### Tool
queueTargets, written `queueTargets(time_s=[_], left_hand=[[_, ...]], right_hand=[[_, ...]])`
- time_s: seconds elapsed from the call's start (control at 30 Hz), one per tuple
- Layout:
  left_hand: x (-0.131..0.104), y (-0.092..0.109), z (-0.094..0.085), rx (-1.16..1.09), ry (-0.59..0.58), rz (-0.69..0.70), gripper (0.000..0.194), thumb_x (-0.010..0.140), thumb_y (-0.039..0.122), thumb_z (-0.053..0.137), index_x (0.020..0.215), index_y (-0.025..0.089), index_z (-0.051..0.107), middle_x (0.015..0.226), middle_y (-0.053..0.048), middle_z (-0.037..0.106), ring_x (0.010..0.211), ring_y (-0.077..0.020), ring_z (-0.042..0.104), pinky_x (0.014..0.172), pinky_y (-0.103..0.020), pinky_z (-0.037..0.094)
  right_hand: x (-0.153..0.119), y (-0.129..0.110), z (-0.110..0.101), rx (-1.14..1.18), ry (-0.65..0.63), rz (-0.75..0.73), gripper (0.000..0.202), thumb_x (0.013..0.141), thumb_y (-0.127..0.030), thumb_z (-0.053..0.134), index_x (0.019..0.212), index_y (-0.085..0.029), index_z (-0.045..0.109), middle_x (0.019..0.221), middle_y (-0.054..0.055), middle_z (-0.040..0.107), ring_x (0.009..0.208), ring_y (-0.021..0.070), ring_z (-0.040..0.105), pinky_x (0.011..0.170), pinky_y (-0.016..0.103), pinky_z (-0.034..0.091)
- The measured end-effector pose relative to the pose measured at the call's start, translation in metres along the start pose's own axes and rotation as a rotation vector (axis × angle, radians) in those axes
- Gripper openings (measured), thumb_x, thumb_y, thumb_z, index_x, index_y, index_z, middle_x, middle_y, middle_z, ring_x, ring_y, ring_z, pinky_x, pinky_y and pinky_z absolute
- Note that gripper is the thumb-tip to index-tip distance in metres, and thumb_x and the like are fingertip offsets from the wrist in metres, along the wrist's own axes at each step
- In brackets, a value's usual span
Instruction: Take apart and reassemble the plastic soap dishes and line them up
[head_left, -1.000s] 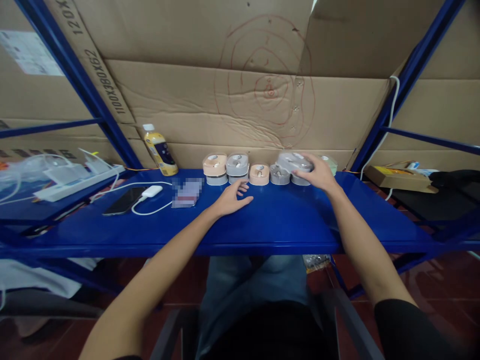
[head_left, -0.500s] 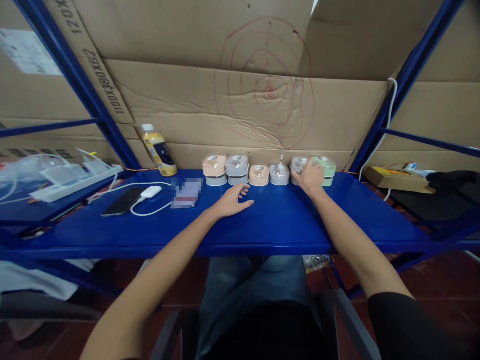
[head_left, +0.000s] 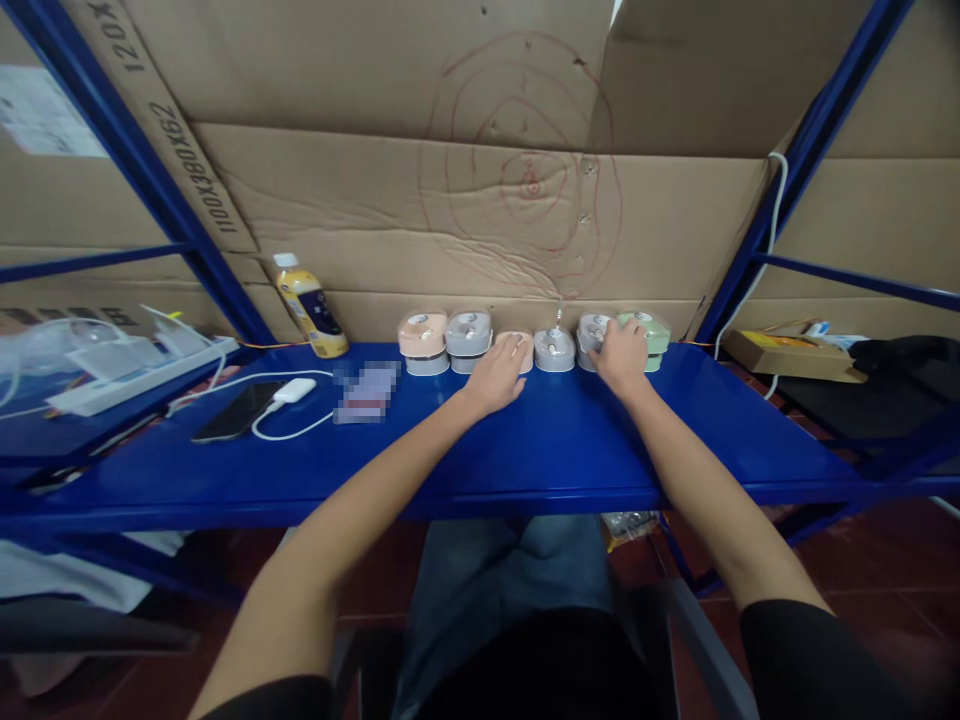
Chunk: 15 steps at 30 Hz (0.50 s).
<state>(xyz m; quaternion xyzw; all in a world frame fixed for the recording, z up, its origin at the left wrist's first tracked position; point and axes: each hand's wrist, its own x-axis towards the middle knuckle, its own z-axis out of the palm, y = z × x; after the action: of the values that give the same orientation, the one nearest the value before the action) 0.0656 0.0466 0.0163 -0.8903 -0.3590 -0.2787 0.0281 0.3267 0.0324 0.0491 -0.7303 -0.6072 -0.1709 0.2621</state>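
Observation:
A row of lidded lunch boxes stands along the back of the blue table. My left hand reaches over the small peach lunch box, fingers stretched onto its lid and thumb apart. My right hand lies spread across the front of the grey lunch box and the green lunch box, partly hiding both. Between my hands sits a small grey lunch box. Left of my left hand are a taller peach lunch box and a taller grey lunch box.
On the left of the blue table are a yellow drink bottle, a black phone, a white charger with cables, and a blurred-out item. Cardboard backs the table between blue posts. A carton stands at right.
My left hand has moved right and forward, from in front of the taller grey lunch box onto the small peach one. My right hand stays at the grey and green boxes.

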Motion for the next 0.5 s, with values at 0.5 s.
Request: queueTargets(time_s=[0.5], left_hand=[[-0.023, 0.064, -0.017, 0.445, 0.004, -0.440, 0.070, 0.095, 0.062, 0.066, 0.138, 0.009, 0.059, 0.135, -0.029, 0.059, 0.124, -0.0483, 0.059, 0.098, -0.055, 0.051]], right_hand=[[-0.012, -0.016, -0.006, 0.154, 0.195, -0.168, 0.040, 0.099, -0.039, 0.060, 0.124, -0.009, 0.063, 0.129, 0.028, 0.059, 0.122, 0.0441, 0.055, 0.104, 0.061, 0.045]])
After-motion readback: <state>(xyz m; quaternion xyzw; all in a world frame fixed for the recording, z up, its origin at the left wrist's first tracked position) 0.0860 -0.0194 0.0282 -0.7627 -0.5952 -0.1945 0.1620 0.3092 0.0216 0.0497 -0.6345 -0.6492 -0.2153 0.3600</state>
